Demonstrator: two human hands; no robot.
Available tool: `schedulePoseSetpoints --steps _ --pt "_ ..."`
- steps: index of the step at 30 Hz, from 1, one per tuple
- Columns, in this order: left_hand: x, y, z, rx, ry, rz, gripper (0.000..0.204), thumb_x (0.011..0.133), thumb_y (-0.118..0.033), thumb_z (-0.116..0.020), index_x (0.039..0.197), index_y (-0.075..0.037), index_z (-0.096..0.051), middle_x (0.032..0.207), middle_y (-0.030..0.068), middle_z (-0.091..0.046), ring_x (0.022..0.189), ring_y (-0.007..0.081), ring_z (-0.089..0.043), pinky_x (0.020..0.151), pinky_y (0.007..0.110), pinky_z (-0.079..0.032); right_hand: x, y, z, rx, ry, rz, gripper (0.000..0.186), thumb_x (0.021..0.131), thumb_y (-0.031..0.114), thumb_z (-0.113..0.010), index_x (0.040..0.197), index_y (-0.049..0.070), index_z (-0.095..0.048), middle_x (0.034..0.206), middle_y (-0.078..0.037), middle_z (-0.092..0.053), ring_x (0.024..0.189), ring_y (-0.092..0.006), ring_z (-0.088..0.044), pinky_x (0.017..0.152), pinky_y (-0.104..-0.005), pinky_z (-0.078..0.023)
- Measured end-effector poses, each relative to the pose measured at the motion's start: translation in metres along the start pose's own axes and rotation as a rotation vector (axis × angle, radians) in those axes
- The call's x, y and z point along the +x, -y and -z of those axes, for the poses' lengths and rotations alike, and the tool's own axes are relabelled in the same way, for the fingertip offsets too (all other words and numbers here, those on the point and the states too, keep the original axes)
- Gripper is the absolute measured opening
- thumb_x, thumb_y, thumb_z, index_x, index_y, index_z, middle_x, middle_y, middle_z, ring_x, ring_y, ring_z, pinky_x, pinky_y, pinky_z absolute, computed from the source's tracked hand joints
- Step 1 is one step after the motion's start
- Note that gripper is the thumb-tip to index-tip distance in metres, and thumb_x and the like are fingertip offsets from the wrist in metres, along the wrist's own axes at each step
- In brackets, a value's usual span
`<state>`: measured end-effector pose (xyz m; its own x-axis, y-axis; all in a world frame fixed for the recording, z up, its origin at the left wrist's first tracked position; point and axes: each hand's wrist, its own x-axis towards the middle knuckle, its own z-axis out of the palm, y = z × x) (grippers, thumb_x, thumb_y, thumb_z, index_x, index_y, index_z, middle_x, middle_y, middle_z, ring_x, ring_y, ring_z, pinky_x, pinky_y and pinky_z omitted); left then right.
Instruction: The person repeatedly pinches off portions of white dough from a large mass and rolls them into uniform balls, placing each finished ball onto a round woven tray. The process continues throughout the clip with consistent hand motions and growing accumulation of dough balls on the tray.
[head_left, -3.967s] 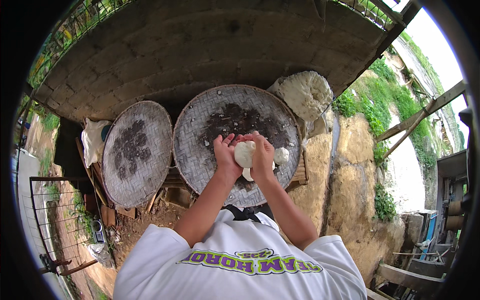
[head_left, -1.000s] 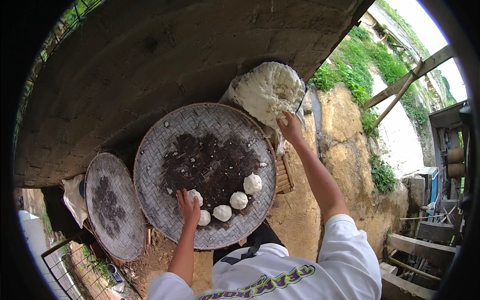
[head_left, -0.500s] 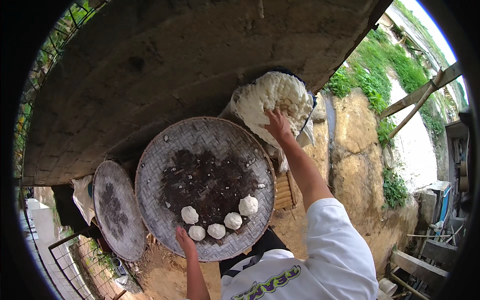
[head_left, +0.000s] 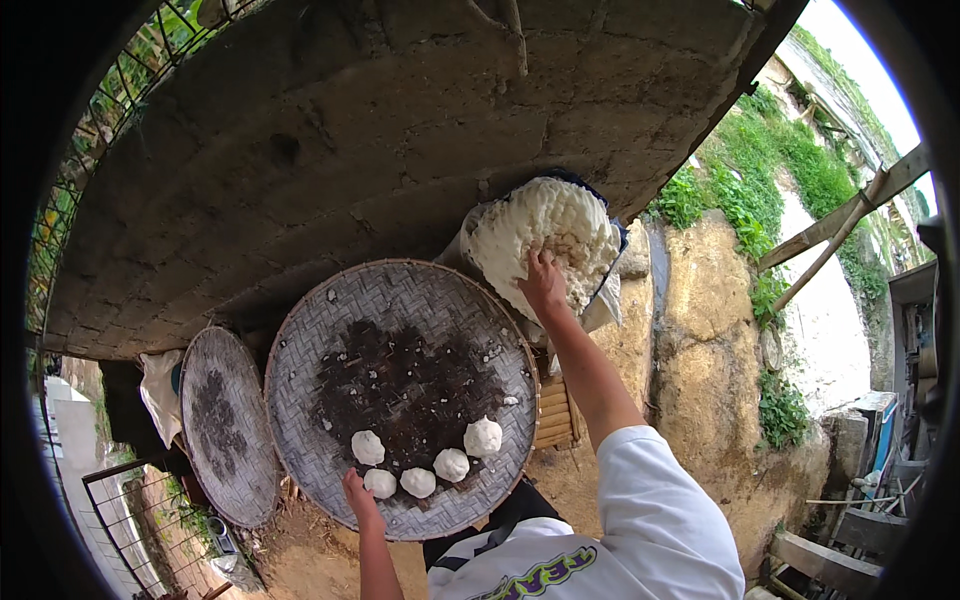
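Observation:
My right hand (head_left: 543,286) reaches into a white doughy mass (head_left: 520,228) in a sack (head_left: 606,290), its bent fingers pressed against the mass and their tips partly hidden. A large round woven bamboo tray (head_left: 290,385), its middle stained dark, lies in front of me. Several rough white balls (head_left: 419,482) form a curved row along its near side, one ball (head_left: 367,447) set slightly farther in. Over the tray's near rim is my left hand (head_left: 362,498), open, its fingers close to the nearest-left ball (head_left: 380,484); whether it touches is unclear.
A smaller round woven tray (head_left: 228,425) leans at the left. Behind the trays rises a block wall (head_left: 380,150). Slatted bamboo (head_left: 552,415) shows beneath the big tray's right side. Wooden poles (head_left: 840,220) and a yellowish earthen bank (head_left: 700,320) stand on the right.
My right hand stays at the white mass; its spread fingers have bent into it. The left hand keeps beside the balls. The whole view has shifted slightly.

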<state>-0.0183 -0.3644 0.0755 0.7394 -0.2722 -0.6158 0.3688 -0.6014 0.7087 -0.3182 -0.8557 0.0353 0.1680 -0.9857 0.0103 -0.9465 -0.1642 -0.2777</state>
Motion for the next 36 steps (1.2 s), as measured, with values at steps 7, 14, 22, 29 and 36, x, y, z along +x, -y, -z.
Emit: schedulePoseSetpoints --steps 7,14,22,29,36 --pt "-0.006 -0.011 -0.008 -0.053 0.035 -0.053 0.059 0.100 -0.044 -0.048 0.149 -0.011 -0.046 0.153 0.0108 -0.043 0.144 0.0281 -0.040 0.121 0.050 -0.029 0.037 -0.034 0.025 0.338 0.156 0.036 0.075 0.068 0.026 -0.089 0.138 0.013 -0.063 0.106 -0.018 -0.073 0.101 -0.0338 -0.072 0.083 -0.0432 -0.061" --pt "-0.008 -0.016 -0.009 -0.047 0.039 -0.046 0.055 0.099 -0.044 -0.050 0.145 -0.012 -0.050 0.149 0.0101 -0.047 0.142 0.0278 -0.042 0.118 0.050 -0.031 0.054 -0.053 0.065 1.007 0.475 -0.328 0.078 0.076 0.012 -0.088 0.145 0.001 -0.052 0.116 -0.013 -0.069 0.103 -0.0300 -0.069 0.072 -0.0486 -0.067" --pt "-0.026 -0.036 -0.035 -0.003 0.116 -0.112 0.050 0.100 -0.041 -0.055 0.142 -0.013 -0.053 0.147 0.0092 -0.049 0.139 0.0259 -0.044 0.116 0.048 -0.032 0.040 -0.084 0.087 1.456 0.354 -0.456 0.081 0.087 0.013 -0.078 0.156 0.004 -0.036 0.136 -0.017 -0.053 0.121 -0.0301 -0.057 0.096 -0.0509 -0.060" --pt "-0.052 -0.095 -0.162 -0.078 0.483 -0.237 0.054 0.103 -0.034 -0.059 0.145 -0.002 -0.050 0.150 0.0139 -0.050 0.136 0.0267 -0.051 0.112 0.039 -0.039 0.030 -0.083 0.063 0.721 0.182 -0.086 0.062 0.091 0.031 -0.077 0.141 0.002 -0.055 0.133 -0.015 -0.064 0.121 -0.0264 -0.062 0.098 -0.0440 -0.054" --pt "-0.070 -0.091 -0.169 0.001 0.526 -0.194 0.047 0.100 -0.035 -0.060 0.137 -0.007 -0.056 0.141 0.0090 -0.057 0.131 0.0222 -0.052 0.104 0.038 -0.043 -0.003 -0.030 0.043 -0.151 0.183 0.128 0.074 0.071 0.050 -0.084 0.133 0.014 -0.064 0.144 -0.014 -0.051 0.135 -0.0380 -0.047 0.096 -0.0512 -0.054"
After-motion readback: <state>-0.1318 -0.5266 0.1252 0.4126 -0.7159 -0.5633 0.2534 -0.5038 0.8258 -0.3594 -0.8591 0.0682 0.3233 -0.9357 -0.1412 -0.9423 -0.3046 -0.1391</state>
